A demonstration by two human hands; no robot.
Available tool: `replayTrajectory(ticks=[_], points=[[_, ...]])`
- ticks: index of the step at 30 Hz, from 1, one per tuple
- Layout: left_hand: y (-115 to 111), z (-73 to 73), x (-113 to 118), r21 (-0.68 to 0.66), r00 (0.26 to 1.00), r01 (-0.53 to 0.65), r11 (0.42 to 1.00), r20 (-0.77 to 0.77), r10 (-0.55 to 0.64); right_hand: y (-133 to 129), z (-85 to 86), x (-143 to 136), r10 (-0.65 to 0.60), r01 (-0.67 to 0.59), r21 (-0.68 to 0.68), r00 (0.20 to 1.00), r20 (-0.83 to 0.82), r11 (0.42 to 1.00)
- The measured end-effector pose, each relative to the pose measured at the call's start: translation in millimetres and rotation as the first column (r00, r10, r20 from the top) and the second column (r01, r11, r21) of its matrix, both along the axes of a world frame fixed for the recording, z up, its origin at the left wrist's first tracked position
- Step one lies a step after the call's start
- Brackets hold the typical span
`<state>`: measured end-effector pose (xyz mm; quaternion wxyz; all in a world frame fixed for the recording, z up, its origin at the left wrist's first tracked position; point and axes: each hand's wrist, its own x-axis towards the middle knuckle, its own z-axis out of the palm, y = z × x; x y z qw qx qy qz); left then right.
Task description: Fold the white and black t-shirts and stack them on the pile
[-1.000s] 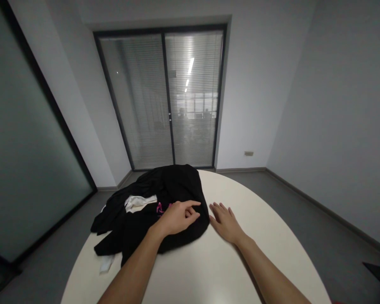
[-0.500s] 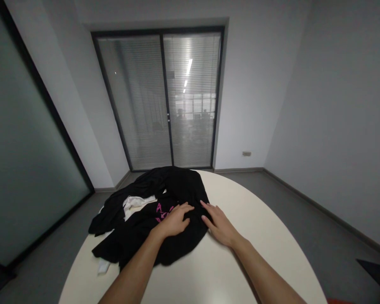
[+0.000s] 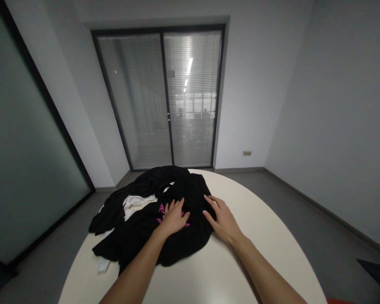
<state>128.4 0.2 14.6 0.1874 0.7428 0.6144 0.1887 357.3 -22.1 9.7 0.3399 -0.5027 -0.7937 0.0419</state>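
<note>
A black shirt [image 3: 190, 245] with pink lettering lies spread and wrinkled on the table. My left hand [image 3: 174, 217] rests palm down on it, over part of the lettering, with the fingers apart. At the shirt's right edge, my right hand [image 3: 223, 217] touches the black fabric with fingers extended and thumb apart. Behind and to the left is more bunched black clothing [image 3: 129, 194]; where one piece ends and another starts is hard to tell. White cloth [image 3: 136, 202] shows between the dark folds.
The clothes lie on a round cream table [image 3: 256, 245], its curved edge running along the right. A small white piece of cloth [image 3: 103, 265] pokes out at the lower left. Beyond stands a glass door with blinds [image 3: 191, 126]. A dark pointed object [image 3: 376, 272] is at the far right.
My left hand has shifted slightly left, uncovering more lettering. The right hand has moved a little right, and the shirt's right side has spread rightward with it.
</note>
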Motion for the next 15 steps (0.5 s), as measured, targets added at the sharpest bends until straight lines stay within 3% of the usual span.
replayTrajectory(ticks=[4,7,9,12,15], points=[[-8.3,7.7,12.3,0.12,0.961,0.203,0.972,0.166,-0.221,-2.7,-3.2,0.8,0.159,-0.157,0.048,0.986,-0.052,0.986],[-21.2,17.8,23.8,0.22,0.856,0.412,0.884,0.238,-0.459,-2.8,-3.8,7.2,0.205,-0.19,0.112,0.968,-0.145,0.975],[-29.5,24.0,30.5,0.197,0.791,0.544,0.815,0.204,-0.577,-2.2,-4.5,11.3,0.192,-0.165,0.129,0.955,-0.227,0.978],[-38.2,33.5,36.7,0.135,0.753,0.624,0.77,0.163,-0.638,0.2,-8.6,15.8,0.123,-0.109,0.064,0.947,-0.297,0.992],[-42.4,44.7,34.2,0.123,0.819,0.546,0.829,0.132,-0.559,5.2,-14.9,22.4,0.043,-0.063,-0.052,0.949,-0.313,0.997]])
